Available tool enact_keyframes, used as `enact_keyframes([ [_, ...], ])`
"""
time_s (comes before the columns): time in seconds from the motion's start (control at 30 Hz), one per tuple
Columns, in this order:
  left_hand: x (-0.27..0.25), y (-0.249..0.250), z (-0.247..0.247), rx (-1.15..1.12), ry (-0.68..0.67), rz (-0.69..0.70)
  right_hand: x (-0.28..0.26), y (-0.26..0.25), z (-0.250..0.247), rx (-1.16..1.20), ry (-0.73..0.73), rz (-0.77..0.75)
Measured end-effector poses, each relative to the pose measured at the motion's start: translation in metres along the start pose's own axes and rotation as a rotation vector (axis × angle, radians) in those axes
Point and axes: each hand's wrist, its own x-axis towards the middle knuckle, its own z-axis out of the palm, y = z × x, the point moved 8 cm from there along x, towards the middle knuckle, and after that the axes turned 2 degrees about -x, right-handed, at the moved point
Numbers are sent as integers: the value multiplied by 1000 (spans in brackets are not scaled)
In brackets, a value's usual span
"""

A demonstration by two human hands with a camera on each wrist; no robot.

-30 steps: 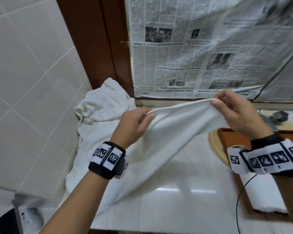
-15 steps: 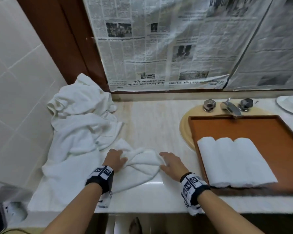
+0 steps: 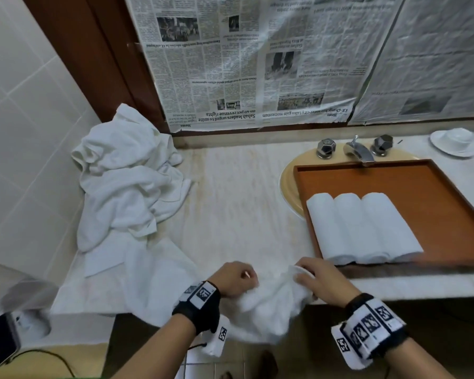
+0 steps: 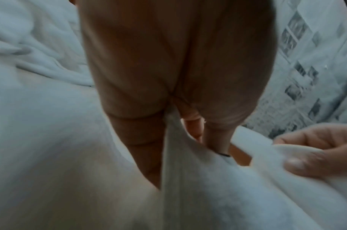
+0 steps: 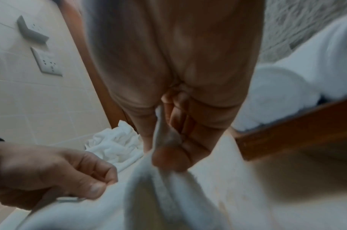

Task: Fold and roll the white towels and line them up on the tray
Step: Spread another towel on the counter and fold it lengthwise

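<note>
- White terry cloth, a single towel [image 3: 271, 310], is bunched at the near edge of the pale marble worktop [image 3: 236, 203], at about 6 o'clock, with part of it drooping over the edge.
- The left hand [image 3: 234, 280] grasps the towel's left side; the left wrist view shows the cloth pinched between thumb and fingers.
- The right hand [image 3: 322, 280] grasps the towel's right side, a fold of cloth caught between its thumb and fingers in the right wrist view.
- The two hands sit close together, the towel slack and crumpled between them.
- A brown wooden tray [image 3: 435, 192] lies over the sink at 3 o'clock; three rolled towels [image 3: 361, 228] lie side by side in its near left part, touching one another.
- A loose pile of unfolded white towels [image 3: 126, 181] heaps against the tiled wall at 10 o'clock, well apart from the tray.
- Chrome taps [image 3: 356, 149] stand behind the tray at 1 o'clock, and a white dish [image 3: 454, 140] sits at 2 o'clock.
- Sheets of newspaper [image 3: 257, 58] cover the wall at 12 o'clock.
- A dark phone [image 3: 0, 340] on a cable lies at 8 o'clock, below the worktop's level.
</note>
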Motion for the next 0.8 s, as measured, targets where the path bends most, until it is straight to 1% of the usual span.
enact_keyframes([
  [0.07, -4, 1, -23, -44, 115, 33, -12, -12, -12, 68, 42, -15],
  [0.13, -11, -5, -49, -21, 199, 43, -19, -25, -20, 106, 81, -32],
  [0.27, -36, -21, -84, -18, 297, 83, -34, -52, -28, 27, 140, -44],
  [0.33, -48, -37, -93, -22, 358, 66, -41, -64, -32, 7, 175, -50],
  [0.43, -58, -77, -93, -31, 427, -31, -47, -76, -22, 75, 203, -48],
  [0.57, -60, -118, -68, 12, 416, -112, -33, -77, 27, 39, 211, -11],
  [0.7, -69, -135, -51, -13, 473, -112, -22, -58, 63, 34, 271, 100],
  [0.73, -69, -134, -47, 16, 436, -104, -23, -53, 68, 54, 269, 135],
  [0.77, -69, -132, -41, 70, 353, -102, -24, -50, 73, 85, 259, 161],
  [0.8, -69, -129, -33, 139, 242, -106, -27, -47, 77, 103, 239, 178],
])
